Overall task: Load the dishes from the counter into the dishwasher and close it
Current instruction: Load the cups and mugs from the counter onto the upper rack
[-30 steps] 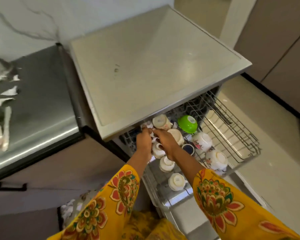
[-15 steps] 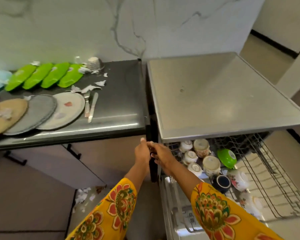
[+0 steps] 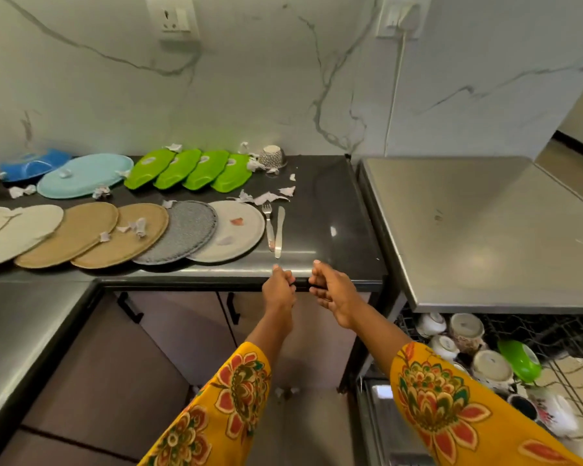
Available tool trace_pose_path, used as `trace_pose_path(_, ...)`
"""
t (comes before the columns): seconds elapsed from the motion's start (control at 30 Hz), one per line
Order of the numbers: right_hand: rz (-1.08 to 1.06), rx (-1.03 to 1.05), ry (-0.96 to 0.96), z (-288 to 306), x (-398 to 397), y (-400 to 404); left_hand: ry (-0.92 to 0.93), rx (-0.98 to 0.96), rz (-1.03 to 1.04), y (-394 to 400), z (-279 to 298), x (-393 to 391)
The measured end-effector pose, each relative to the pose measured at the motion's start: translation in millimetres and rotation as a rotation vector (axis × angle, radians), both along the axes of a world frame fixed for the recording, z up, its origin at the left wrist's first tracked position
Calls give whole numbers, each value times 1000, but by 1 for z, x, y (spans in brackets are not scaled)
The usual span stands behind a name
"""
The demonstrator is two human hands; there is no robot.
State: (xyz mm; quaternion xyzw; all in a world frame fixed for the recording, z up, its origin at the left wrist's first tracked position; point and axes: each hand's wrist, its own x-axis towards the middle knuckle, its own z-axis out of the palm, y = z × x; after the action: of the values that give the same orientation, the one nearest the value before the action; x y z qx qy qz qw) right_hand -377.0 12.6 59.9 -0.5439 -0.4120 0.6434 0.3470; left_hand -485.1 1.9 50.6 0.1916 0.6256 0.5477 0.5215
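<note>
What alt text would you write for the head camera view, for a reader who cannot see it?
Two empty hands, left hand and right hand, reach toward the counter edge near a fork and knife. Plates and green dishes wait on the counter. At right, the open dishwasher rack holds upturned cups.

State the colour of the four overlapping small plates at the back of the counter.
Bright green plates, seen clearly in the head view.
</note>
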Motion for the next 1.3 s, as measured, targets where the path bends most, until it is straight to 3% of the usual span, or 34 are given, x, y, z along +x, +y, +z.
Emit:
trace_pose_path(0.57,-72,87,-65,30,-59,78,5,97,38,68,38,-85)
trace_pose_path(1.3,-77,96,45,20,-101,371,-86,109,-7,345,51,-122)
